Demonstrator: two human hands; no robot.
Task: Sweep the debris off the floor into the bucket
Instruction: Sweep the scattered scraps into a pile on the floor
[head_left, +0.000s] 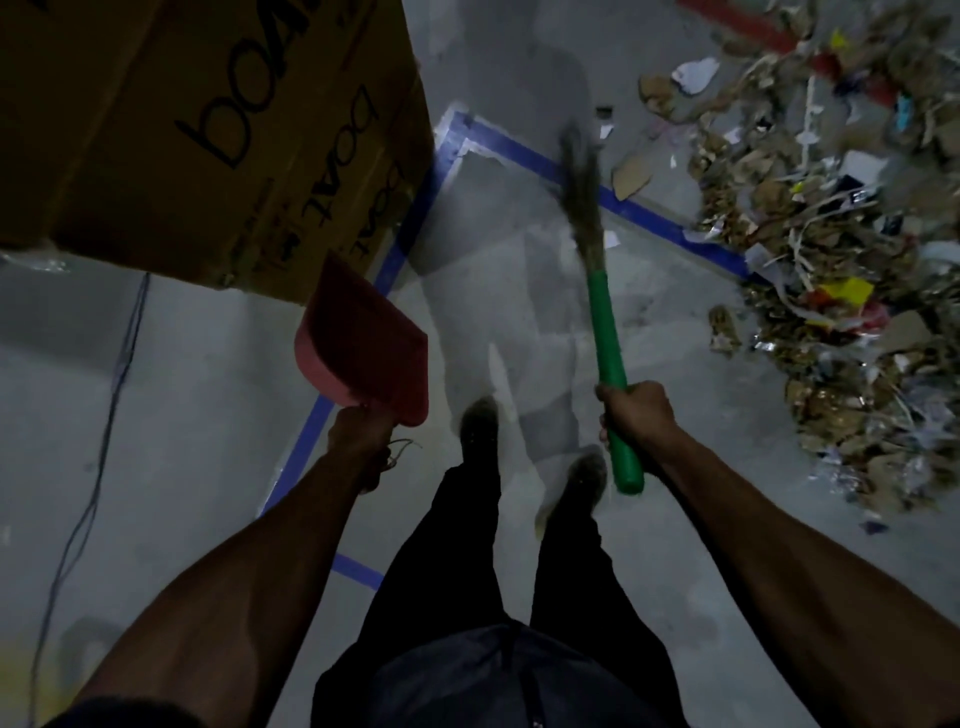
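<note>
My right hand (636, 415) grips the green handle of a grass broom (605, 332). Its blurred bristle head points away from me, over the blue tape. A red dustpan (363, 343) is held up off the floor by its handle in my left hand (361, 431). A big heap of debris (841, 270), made of torn cardboard, paper strips and coloured scraps, covers the grey floor on the right. The broom's tip is just left of the heap's loose edge pieces. No bucket is in view.
A large brown cardboard box (208, 124) fills the upper left. Blue tape lines (415, 218) mark the floor. A thin cable (104, 415) runs down the left side. My legs and shoes (480, 426) stand between the tape and the heap.
</note>
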